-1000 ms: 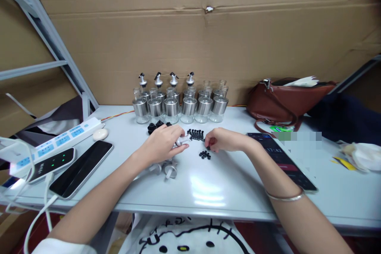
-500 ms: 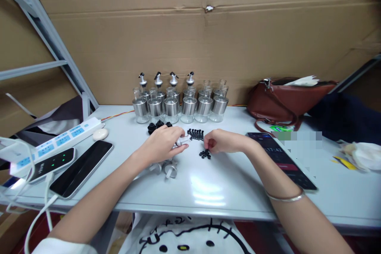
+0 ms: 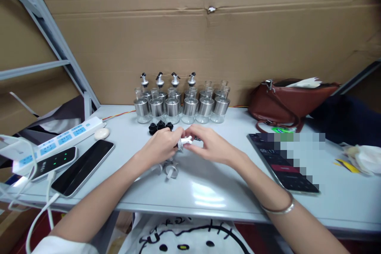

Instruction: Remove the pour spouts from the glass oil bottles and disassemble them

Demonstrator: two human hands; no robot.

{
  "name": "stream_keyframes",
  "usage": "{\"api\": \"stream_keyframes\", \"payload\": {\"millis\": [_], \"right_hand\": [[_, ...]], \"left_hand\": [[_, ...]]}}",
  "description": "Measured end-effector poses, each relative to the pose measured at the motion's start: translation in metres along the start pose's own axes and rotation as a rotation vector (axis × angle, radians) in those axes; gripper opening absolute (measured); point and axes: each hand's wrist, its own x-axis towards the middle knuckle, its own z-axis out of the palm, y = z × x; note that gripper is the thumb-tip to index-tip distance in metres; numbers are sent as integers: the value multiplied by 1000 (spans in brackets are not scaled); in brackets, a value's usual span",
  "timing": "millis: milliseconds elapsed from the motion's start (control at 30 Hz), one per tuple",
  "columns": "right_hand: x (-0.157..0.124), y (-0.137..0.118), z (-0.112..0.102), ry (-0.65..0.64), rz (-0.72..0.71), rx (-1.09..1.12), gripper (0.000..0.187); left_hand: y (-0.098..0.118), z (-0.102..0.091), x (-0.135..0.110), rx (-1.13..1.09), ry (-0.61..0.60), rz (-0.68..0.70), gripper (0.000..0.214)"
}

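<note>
My left hand (image 3: 162, 143) is closed around a silver pourer spout (image 3: 186, 140) held low over the table. My right hand (image 3: 212, 145) has come up to the spout's tip, its thumb and fingers bent together there. Whatever sits between those fingertips is too small and covered to make out. Under my left wrist lie loose silver spout pieces (image 3: 171, 171). Black ribbed stoppers (image 3: 161, 126) stand just beyond my left hand. My right hand covers most of the spot where small black parts lay.
Glass bottles with steel bands (image 3: 189, 107) stand in two rows at the back, several topped with pourers (image 3: 175, 78). Left are a power strip (image 3: 64, 139), a phone (image 3: 85, 166) and cables. A tablet showing a timer (image 3: 282, 166) and a brown bag (image 3: 285, 101) are on the right.
My right hand has moved left from the small black parts to the spout in my left hand. My left hand stays nearly in place, still gripping the spout.
</note>
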Motion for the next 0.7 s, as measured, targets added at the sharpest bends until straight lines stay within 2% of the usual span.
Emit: {"api": "stream_keyframes", "payload": {"millis": [100, 233, 367, 600, 700], "right_hand": [[-1, -5, 6, 46, -125, -169, 17], [-1, -2, 7, 174, -265, -434, 23], [2, -3, 14, 257, -407, -595, 26], [3, -9, 26, 338, -391, -730, 31], [2, -10, 30, 325, -330, -723, 35]], "left_hand": [[0, -1, -1, -28, -8, -26, 27], [0, -3, -1, -10, -39, -117, 34], [1, -4, 1, 82, -98, -185, 27], [4, -7, 4, 152, -135, -254, 16], [2, -7, 4, 167, -127, -211, 15]]}}
